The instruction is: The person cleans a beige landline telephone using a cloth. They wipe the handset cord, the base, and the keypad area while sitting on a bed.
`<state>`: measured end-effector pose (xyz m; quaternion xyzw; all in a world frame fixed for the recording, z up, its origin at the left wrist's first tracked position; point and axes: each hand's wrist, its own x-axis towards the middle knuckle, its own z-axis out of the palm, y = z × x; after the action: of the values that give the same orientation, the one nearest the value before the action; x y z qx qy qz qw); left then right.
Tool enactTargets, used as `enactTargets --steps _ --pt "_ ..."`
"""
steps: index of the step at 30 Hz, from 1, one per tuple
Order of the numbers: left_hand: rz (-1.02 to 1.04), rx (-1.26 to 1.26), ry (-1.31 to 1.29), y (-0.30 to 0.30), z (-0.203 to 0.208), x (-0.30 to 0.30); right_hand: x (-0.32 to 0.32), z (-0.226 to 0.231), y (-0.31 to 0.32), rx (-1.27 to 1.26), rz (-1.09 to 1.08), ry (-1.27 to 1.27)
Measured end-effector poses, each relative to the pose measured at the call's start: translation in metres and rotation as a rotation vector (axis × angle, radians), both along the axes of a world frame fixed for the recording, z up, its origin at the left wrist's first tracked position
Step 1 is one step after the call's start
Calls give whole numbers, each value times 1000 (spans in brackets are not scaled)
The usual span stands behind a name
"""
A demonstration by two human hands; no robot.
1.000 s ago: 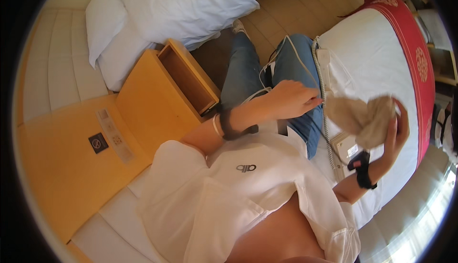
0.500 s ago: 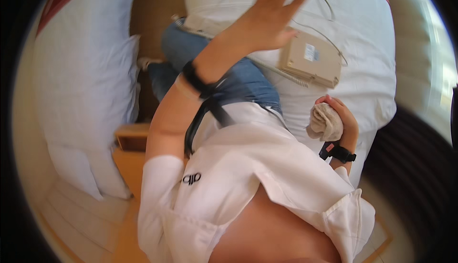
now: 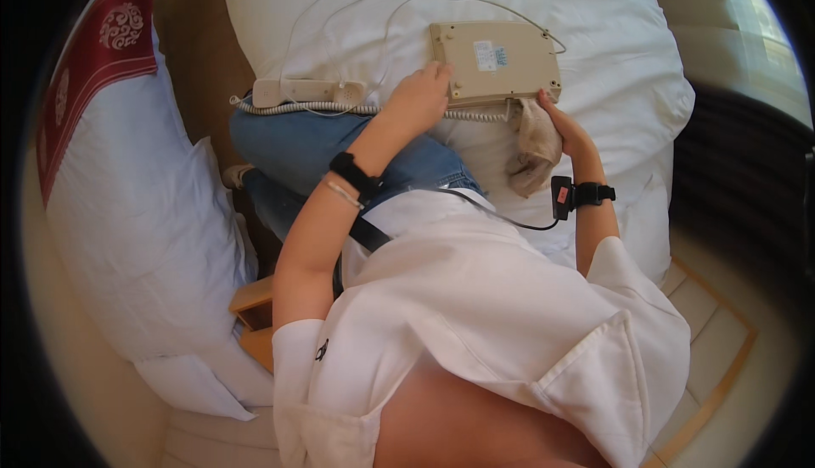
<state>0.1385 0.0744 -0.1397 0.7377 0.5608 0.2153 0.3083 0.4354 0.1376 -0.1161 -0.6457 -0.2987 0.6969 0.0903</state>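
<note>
A beige desk telephone base [image 3: 497, 59] is turned underside up over the white bed, with a small label on it. My left hand [image 3: 422, 99] holds its left edge, the fingertips at the near left corner. At the near right corner, my right hand [image 3: 567, 131] has its fingers against the base and keeps a beige-grey cloth [image 3: 536, 147], which hangs down beside the palm. The handset [image 3: 310, 91] lies by my jeans-clad knee on the left. Its coiled cord [image 3: 382, 112] runs across my leg to the base.
Thin cable loops [image 3: 399, 11] spread over the bed sheet [image 3: 594, 18]. Another white bed [image 3: 144, 239] with a red runner [image 3: 102, 52] stands to the left, a wooden nightstand [image 3: 255, 302] between. A black wire [image 3: 501, 218] trails from my right wrist strap.
My left hand has come down from above the cables onto the telephone base's left edge. My right hand has moved forward to the base's corner, and the bunched cloth now hangs loose.
</note>
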Motion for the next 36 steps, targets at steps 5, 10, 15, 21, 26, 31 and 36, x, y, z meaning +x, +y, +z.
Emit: enactTargets --steps 5,10,15,21,26,31,36 --pt "164 -32 -22 13 -29 20 -15 4 -6 28 -182 207" --pt "-45 68 90 6 7 10 -31 44 -10 -5 -149 205" --pt "82 165 208 17 45 -7 -96 90 29 307 121 307" --pt "339 221 -824 61 -80 32 -191 137 50 475 827 199" --pt "51 490 241 76 -4 -8 -134 126 17 429 791 488" --pt "167 -11 118 117 36 -40 -113 140 28 378 519 466" --pt "545 -599 -817 77 3 -102 -101 117 48 498 270 299"
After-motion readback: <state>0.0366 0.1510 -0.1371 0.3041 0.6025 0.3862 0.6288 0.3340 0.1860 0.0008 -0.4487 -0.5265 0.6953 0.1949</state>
